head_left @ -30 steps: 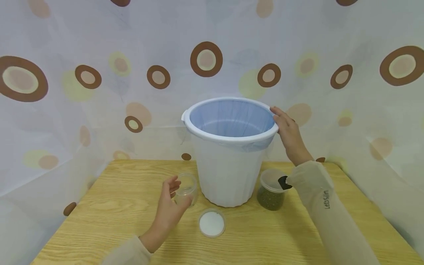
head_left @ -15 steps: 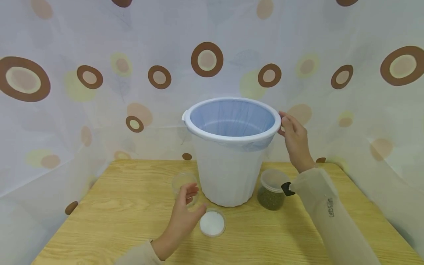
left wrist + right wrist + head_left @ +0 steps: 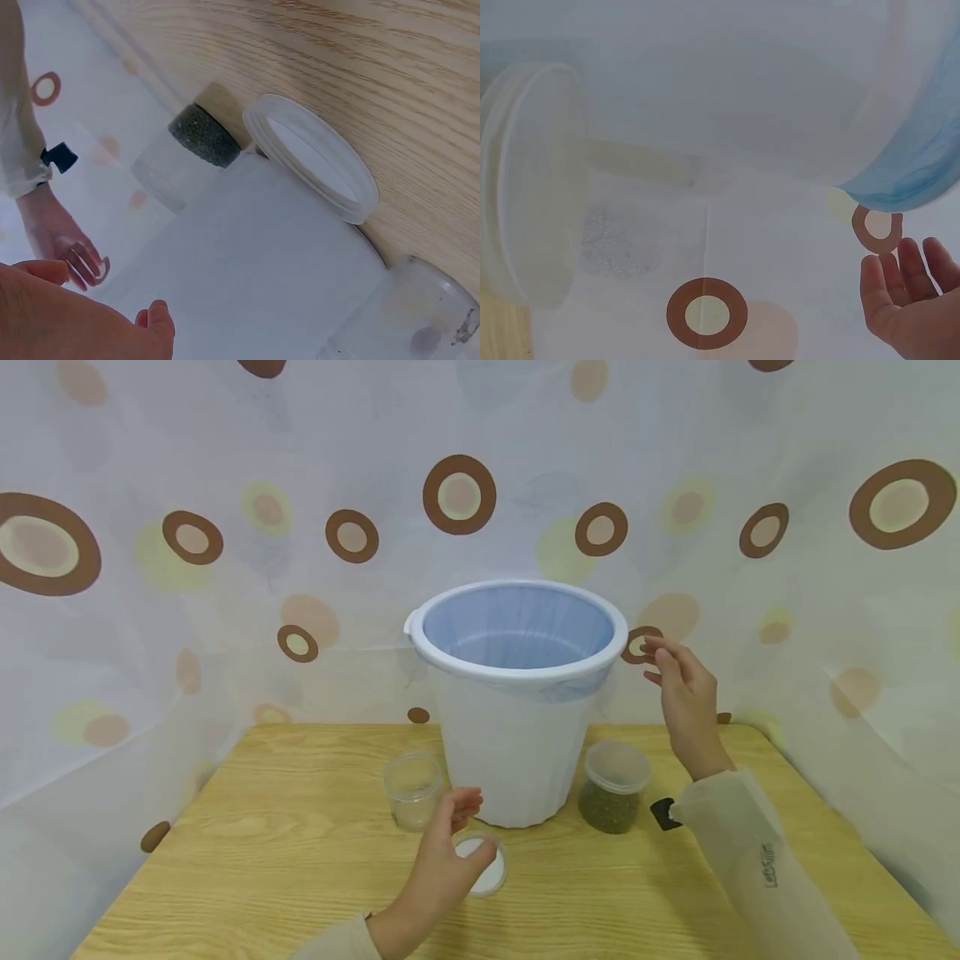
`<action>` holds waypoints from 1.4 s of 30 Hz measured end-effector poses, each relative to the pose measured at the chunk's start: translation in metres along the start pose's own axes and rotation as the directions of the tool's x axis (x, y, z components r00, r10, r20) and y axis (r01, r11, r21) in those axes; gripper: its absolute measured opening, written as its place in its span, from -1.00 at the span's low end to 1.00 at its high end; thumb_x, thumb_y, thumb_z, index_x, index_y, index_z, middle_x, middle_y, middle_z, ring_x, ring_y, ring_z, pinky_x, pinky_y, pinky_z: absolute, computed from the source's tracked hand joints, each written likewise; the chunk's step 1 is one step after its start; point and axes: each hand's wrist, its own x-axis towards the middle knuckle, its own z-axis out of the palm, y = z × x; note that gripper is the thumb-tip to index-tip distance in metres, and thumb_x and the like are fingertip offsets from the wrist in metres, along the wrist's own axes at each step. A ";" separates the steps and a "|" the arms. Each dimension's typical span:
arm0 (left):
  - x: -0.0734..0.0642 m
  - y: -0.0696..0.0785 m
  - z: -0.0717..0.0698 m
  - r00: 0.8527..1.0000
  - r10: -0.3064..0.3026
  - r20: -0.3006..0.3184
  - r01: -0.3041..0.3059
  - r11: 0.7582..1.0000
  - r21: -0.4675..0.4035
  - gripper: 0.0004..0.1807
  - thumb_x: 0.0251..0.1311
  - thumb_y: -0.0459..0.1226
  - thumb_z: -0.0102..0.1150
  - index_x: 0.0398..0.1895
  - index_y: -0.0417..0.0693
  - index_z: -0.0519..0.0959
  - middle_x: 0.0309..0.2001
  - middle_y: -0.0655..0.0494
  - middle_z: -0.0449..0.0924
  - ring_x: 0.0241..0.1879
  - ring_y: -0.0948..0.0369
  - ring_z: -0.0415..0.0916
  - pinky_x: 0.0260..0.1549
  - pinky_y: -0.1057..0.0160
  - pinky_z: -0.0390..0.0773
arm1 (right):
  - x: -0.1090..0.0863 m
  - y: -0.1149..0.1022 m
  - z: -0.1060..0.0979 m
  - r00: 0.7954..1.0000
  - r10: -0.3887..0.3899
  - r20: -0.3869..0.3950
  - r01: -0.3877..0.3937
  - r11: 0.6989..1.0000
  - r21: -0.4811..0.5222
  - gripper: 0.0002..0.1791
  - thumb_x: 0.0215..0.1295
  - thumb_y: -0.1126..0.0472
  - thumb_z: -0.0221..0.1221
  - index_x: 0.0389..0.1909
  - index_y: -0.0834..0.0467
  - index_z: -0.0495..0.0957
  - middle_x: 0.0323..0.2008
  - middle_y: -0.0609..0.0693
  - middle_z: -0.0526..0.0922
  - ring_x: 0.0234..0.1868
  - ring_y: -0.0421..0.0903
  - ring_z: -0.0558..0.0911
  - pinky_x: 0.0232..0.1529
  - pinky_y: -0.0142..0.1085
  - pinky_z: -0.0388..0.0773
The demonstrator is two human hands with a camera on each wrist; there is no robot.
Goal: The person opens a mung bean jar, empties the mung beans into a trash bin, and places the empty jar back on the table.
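A white trash bin with a pale blue bag liner folded over its rim stands upright on the table. My left hand hovers over a round lid with a white middle, fingers loosely bent and holding nothing. In the head view the hand covers part of that lid, seen whole in the left wrist view. My right hand is in the air right of the bin's rim, apart from it, fingers relaxed. The right wrist view also shows the fingers holding nothing.
A lidless clear plastic jar stands left of the bin. To its right is a lidded clear jar holding dark green grains. The wooden table is bounded by patterned sheeting behind and at both sides.
My right hand has let go of the bin's rim and moved right and down. My left hand has moved right from beside the lidless jar to over the lid.
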 end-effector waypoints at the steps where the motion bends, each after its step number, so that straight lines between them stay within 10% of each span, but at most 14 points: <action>1: 0.000 0.001 0.002 1.000 0.001 0.008 -0.001 1.000 -0.005 -0.45 0.11 -0.40 0.20 0.19 -0.24 0.30 0.14 -0.13 0.37 0.17 -0.07 0.30 0.18 -0.08 0.25 | -0.002 -0.001 -0.001 1.000 -0.006 -0.002 0.006 1.000 0.001 -0.60 0.51 0.11 -0.10 0.14 0.28 0.48 0.00 -0.01 0.53 0.03 -0.22 0.51 0.04 -0.44 0.48; 13: 0.003 0.009 0.026 0.993 0.009 0.120 -0.003 0.999 -0.052 -0.41 0.14 -0.36 0.16 0.27 -0.23 0.25 0.24 -0.11 0.33 0.26 -0.01 0.26 0.28 0.01 0.21 | -0.036 -0.010 -0.006 0.998 0.053 -0.023 -0.055 0.994 -0.093 -0.62 0.51 0.12 -0.11 0.08 0.30 0.47 -0.13 -0.09 0.54 -0.07 -0.25 0.52 -0.05 -0.49 0.47; 25: 0.012 0.008 0.063 0.952 -0.116 0.283 0.126 0.992 -0.017 -0.29 0.20 -0.28 0.20 0.38 -0.20 0.15 0.32 -0.03 0.22 0.33 -0.05 0.16 0.29 -0.04 0.19 | -0.076 0.000 -0.005 0.991 0.130 -0.002 -0.127 0.963 -0.237 -0.62 0.50 0.12 -0.10 0.10 0.28 0.48 -0.12 -0.14 0.55 -0.15 -0.32 0.49 -0.16 -0.57 0.44; 33: 0.032 -0.006 0.085 0.938 -0.181 0.296 0.176 0.983 0.042 -0.20 0.18 -0.24 0.24 0.41 -0.30 0.08 0.34 -0.15 0.17 0.34 -0.13 0.14 0.28 -0.04 0.22 | -0.089 0.003 -0.005 0.989 0.150 0.011 -0.142 0.955 -0.262 -0.63 0.50 0.13 -0.10 0.11 0.26 0.47 -0.09 -0.14 0.54 -0.15 -0.35 0.49 -0.20 -0.58 0.44; 42: 0.053 -0.027 0.116 0.953 -0.120 0.277 0.109 0.993 0.052 -0.18 0.13 -0.33 0.29 0.41 -0.25 0.08 0.34 -0.12 0.17 0.36 -0.06 0.11 0.29 -0.03 0.21 | -0.096 0.005 -0.003 0.989 0.146 0.031 -0.134 0.959 -0.251 -0.63 0.51 0.12 -0.11 0.14 0.24 0.46 -0.04 -0.07 0.53 -0.10 -0.32 0.48 -0.18 -0.55 0.41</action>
